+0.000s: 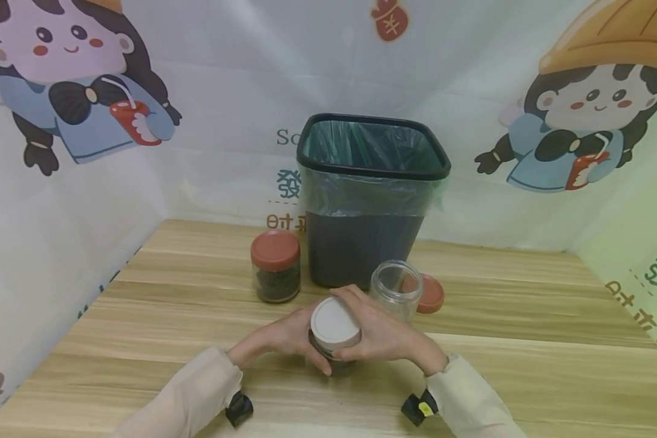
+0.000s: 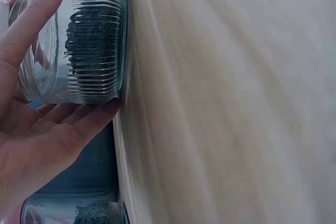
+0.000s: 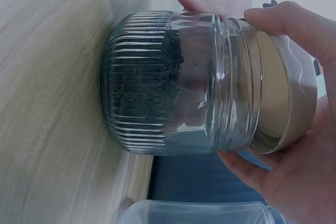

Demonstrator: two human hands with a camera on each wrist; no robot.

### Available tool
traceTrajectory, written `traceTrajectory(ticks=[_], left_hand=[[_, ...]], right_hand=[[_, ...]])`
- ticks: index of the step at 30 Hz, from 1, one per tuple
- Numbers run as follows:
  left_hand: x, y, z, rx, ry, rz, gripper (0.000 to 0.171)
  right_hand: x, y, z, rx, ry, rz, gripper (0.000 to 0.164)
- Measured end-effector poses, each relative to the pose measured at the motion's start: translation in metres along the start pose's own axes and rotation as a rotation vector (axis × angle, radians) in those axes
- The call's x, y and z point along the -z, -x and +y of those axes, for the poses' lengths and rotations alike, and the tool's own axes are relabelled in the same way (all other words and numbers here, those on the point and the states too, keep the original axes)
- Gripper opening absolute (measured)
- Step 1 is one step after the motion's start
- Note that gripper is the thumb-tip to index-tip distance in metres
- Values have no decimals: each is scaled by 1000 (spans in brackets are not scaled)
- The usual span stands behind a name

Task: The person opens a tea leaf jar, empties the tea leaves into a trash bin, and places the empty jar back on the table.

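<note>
A ribbed glass jar [image 3: 194,82] with dark, shredded-looking contents stands on the table in front of the person. My left hand [image 1: 291,333] grips its side, thumb and fingers on opposite sides. My right hand [image 1: 380,333] holds a cream lid [image 1: 335,322] from above. In the right wrist view the lid tilts, with a gap between one side of it and the threaded jar mouth. Just beyond the right hand is an uncovered clear glass jar [image 1: 396,283], with a red lid [image 1: 431,294] lying behind it.
A red-lidded jar [image 1: 276,264] with dark contents stands farther back on the left. Behind the jars rises a dark bin [image 1: 361,243] lined with a clear bag. A patterned cloth [image 1: 224,91] surrounds the wooden table [image 1: 525,365].
</note>
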State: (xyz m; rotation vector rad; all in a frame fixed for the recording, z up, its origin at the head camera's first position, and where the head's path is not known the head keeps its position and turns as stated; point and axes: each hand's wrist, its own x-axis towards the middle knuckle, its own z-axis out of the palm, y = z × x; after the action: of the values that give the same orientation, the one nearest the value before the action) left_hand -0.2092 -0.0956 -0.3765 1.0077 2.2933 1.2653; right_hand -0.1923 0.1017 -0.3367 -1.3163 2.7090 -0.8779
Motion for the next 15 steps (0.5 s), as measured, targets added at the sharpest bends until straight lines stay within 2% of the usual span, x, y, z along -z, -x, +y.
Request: traceTrajectory(ticks=[8,15], left_hand=[[-1,1,-1,11,38,-11,97],[-1,-1,-1,35,15,-27,92]], right_hand=[[0,1,0,-8,-10,27,81],[2,6,1,6,-9,58,80]])
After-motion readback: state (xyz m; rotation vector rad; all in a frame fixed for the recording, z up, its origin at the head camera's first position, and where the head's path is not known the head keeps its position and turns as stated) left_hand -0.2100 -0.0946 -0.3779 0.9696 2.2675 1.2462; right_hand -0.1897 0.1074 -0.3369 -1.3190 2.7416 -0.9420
